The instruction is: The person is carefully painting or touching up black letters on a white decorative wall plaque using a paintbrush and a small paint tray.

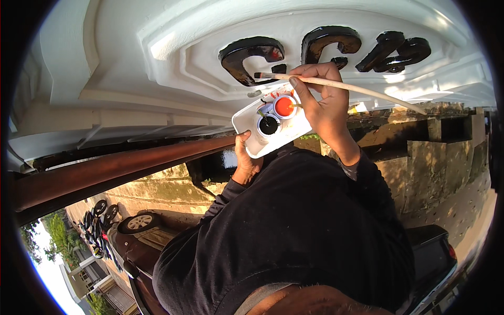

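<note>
My right hand [325, 100] is closed around a paintbrush [357, 89] with a long pale handle. Its dark bristle end points left, close to the lower edge of a raised black letter [236, 60] on a white wall panel. In my left hand [245, 160] is a white plastic tray [247, 137], gripped by its near left edge. Two small paint pots stand in it: an orange-red paint pot [284, 106] and a black paint pot [268, 125], each with a thin stick in it. Red smears mark the tray's far side. Whether the bristles touch the letter I cannot tell.
More glossy black raised characters [394, 51] continue rightward on the white moulded panel [173, 58]. A reddish-brown pipe [121, 160] runs across at left. Below are a parked car [139, 223], several motorcycles [100, 226], and a weathered concrete wall [430, 170] at right.
</note>
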Motion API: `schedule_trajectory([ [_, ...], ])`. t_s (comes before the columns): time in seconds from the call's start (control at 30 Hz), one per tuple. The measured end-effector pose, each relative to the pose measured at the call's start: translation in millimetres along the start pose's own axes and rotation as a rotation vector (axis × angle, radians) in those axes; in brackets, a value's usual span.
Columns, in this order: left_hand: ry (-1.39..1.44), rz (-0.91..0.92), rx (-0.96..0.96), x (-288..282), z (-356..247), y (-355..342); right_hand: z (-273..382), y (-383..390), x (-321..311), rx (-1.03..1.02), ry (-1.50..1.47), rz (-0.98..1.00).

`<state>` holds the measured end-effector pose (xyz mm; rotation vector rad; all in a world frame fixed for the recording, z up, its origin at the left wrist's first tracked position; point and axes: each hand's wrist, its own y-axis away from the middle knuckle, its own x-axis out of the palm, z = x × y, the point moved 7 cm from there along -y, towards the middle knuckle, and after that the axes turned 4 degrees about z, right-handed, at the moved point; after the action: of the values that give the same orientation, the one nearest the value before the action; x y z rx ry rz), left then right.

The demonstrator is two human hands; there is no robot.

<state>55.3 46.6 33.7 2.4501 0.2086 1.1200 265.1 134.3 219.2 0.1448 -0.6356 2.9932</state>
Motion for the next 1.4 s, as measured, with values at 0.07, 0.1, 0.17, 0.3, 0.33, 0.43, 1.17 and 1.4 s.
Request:
schedule_trajectory([
  [0.07, 0.003, -0.002, -0.013, -2, 0, -1, -3, -1, 1, -0.019, 0.095, 0.01],
  [0.1, 0.005, -0.004, -0.025, -2, 0, -1, -3, -2, 1, -0.018, 0.096, 0.01],
  [0.17, 0.006, -0.001, -0.014, -1, 0, -2, -2, -4, 5, -0.047, 0.164, 0.033],
  [0.3, 0.017, 0.009, -0.006, 0, 1, -3, -2, -10, 12, -0.101, 0.152, 0.076],
  [0.33, 0.019, 0.01, -0.006, -1, 2, -3, 0, -12, 13, -0.112, 0.167, 0.087],
  [0.43, -0.023, 0.017, 0.002, -3, 3, -4, 6, -16, 17, -0.1, 0.153, 0.118],
  [1.17, -0.023, 0.008, -0.021, -3, 4, -6, -6, -4, 7, -0.118, 0.31, 0.123],
  [1.4, -0.047, 0.004, -0.035, 0, 3, -5, -11, -10, 16, -0.147, 0.224, 0.096],
])
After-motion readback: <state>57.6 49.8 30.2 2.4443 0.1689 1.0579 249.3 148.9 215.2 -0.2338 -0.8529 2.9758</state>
